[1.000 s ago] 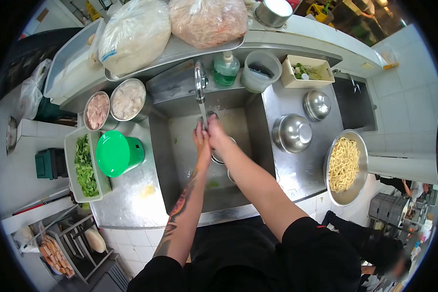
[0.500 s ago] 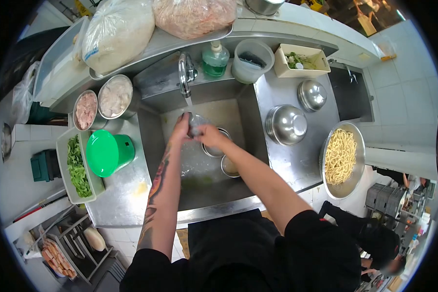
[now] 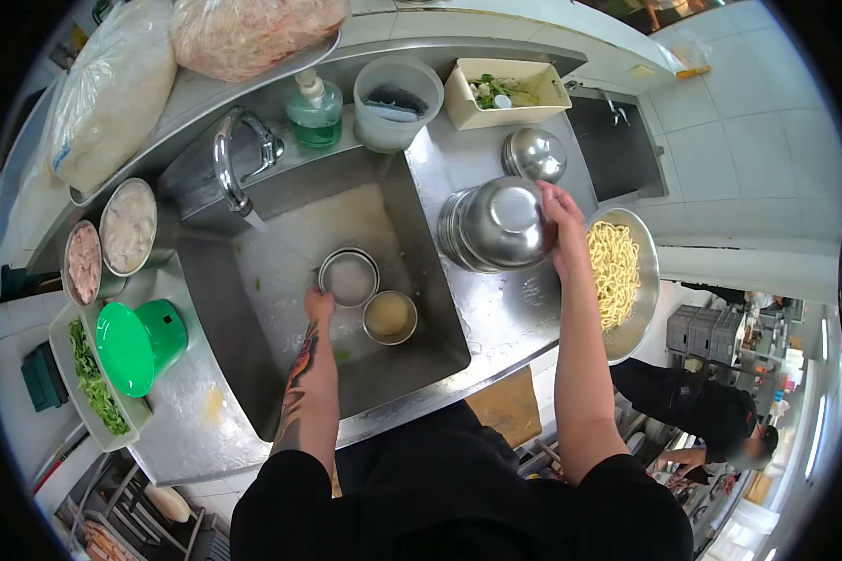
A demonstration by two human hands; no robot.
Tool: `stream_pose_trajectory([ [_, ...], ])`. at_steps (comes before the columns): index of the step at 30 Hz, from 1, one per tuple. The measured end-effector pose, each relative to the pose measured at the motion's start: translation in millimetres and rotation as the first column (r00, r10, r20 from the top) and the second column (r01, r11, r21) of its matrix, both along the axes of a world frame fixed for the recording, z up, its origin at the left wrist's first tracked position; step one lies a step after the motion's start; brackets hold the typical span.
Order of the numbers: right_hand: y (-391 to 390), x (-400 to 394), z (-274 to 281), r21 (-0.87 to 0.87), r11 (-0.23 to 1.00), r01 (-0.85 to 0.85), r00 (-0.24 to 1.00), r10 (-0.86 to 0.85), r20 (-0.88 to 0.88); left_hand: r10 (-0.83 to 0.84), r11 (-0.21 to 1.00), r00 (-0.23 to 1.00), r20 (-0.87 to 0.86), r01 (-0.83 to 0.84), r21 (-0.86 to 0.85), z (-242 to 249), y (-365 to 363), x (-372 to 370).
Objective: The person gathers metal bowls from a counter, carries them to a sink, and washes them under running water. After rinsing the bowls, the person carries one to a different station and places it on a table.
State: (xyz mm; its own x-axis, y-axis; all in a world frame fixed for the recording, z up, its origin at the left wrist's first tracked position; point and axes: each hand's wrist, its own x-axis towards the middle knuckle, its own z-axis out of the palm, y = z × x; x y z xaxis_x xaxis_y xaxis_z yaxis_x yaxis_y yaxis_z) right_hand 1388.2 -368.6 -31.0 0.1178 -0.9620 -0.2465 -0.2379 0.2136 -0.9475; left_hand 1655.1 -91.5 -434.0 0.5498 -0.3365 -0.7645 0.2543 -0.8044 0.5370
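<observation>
My left hand is low in the sink, its fingers at the rim of a round metal bowl with cloudy liquid inside. Beside that bowl sits a second one with yellowish contents. My right hand grips an upturned steel bowl at the stack of upturned bowls on the right counter. Water runs from the faucet into the sink.
Left are a green container, a tray of greens and two meat tins. Behind the sink stand a soap bottle and a plastic tub. Noodles lie far right, near another person.
My hands have parted from under the faucet. The right moved to the bowl stack with a steel bowl, the left to the bowl in the sink. The view has shifted right.
</observation>
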Motion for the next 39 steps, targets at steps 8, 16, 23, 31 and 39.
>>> stream_pose_trajectory([
  [8,27.1,-12.4,-52.7,-0.603,0.702,-0.379,0.733,-0.171,-0.659,-0.491,0.752,0.317,0.811,0.624,0.212,82.4,-27.2,31.4],
  [16,191.6,146.5,-153.3,-0.379,0.588,-0.715,0.691,0.51,-0.512,-0.442,0.797,0.145,0.885,0.517,0.313,163.7,10.5,117.8],
  [23,214.4,280.0,-261.1,0.636,0.683,-0.36,0.916,0.131,0.378,-0.43,0.707,0.425,0.797,0.707,0.004,206.7,27.5,86.5],
  [31,225.2,276.2,-266.0,0.2,0.921,-0.335,0.901,0.375,-0.216,-0.116,0.869,0.906,0.408,0.291,-0.399,120.5,48.4,57.7],
  [39,195.3,266.5,-203.6,0.069,0.991,-0.117,0.98,0.127,-0.153,0.055,0.784,0.923,0.381,0.196,-0.589,162.0,-12.7,75.2],
])
